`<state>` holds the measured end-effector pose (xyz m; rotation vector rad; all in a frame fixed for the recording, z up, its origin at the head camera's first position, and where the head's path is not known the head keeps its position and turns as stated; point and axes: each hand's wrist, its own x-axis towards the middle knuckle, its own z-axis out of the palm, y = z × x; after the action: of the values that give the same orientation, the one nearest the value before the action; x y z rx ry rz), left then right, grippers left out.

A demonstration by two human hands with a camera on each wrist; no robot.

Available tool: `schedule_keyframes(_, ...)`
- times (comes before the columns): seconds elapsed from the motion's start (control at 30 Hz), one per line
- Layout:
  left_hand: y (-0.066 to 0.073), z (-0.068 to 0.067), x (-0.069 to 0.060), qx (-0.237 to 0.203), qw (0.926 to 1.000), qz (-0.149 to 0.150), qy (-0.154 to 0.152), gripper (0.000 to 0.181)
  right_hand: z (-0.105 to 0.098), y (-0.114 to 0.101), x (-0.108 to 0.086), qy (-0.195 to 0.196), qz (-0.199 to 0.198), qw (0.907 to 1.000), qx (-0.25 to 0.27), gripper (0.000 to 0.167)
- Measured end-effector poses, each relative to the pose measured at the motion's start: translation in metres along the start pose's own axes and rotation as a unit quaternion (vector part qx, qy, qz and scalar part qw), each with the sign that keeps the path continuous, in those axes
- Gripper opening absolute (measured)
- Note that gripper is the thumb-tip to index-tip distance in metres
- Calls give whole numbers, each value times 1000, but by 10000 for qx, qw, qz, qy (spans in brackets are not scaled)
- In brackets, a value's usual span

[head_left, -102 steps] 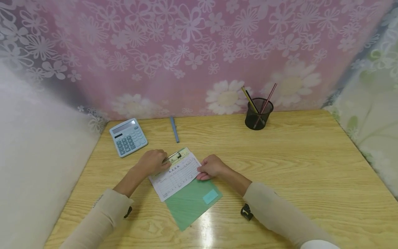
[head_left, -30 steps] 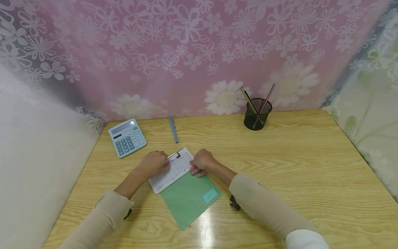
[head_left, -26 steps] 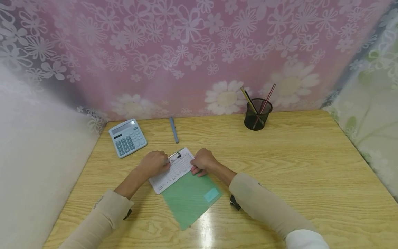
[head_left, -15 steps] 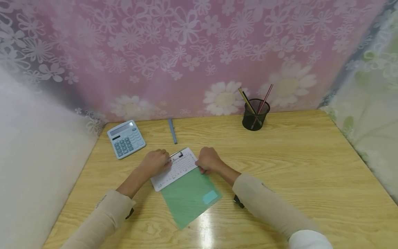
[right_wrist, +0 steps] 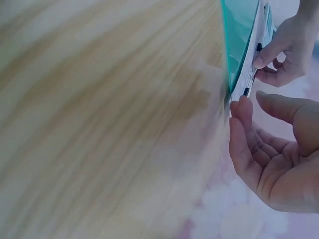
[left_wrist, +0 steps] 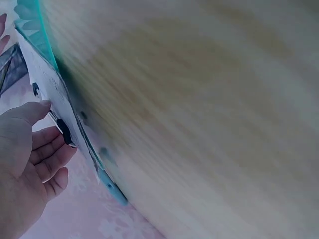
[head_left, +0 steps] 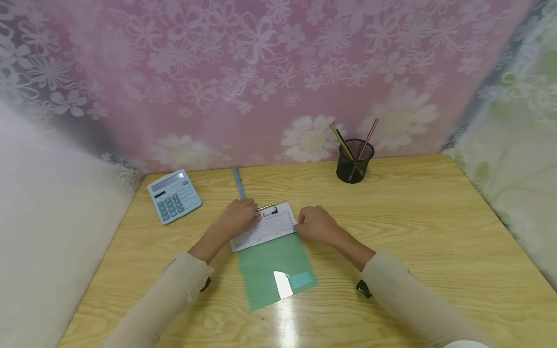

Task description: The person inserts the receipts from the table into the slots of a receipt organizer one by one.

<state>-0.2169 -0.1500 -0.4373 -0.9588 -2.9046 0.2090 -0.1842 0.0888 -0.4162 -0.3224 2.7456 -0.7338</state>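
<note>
A translucent green clipboard (head_left: 271, 263) lies on the wooden table, a light blue label (head_left: 301, 279) near its lower right corner. White printed sheets (head_left: 276, 224) with a grid cover its upper part, under the metal clip (head_left: 267, 209). My left hand (head_left: 237, 218) grips the clip; in the left wrist view the thumb lies on its wire and the fingers are behind it. At the right edge of the sheets is my right hand (head_left: 319, 225). Its fingers (right_wrist: 240, 112) are loosely bent against that edge, with the thumb apart from them in the right wrist view.
A light blue calculator (head_left: 174, 196) sits at the table's back left. Beyond my left hand lies a blue pen (head_left: 238, 181). A black mesh pen cup (head_left: 354, 162) with pencils stands at the back right, before a pink flowered curtain (head_left: 261, 82).
The sheets have moved up the board and sit under the clip. Both hands and the clipboard have shifted right, and the clipboard has turned a little. My right fingers have loosened from the sheets' edge.
</note>
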Motion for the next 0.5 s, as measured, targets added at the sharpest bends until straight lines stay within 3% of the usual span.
schedule_keyframes(0.17,9,-1,16,119,9998,102,-135,36,-18,21,-13,129,-421,9963,-743,23)
schedule_keyframes(0.27,14,0,24,93,9998,131,-76,36,-30,35,-16,82,-557,9948,-851,32)
schedule_keyframes(0.5,21,5,36,-704,9974,21,181,33,-59,76,-15,-104,-318,9972,-662,49)
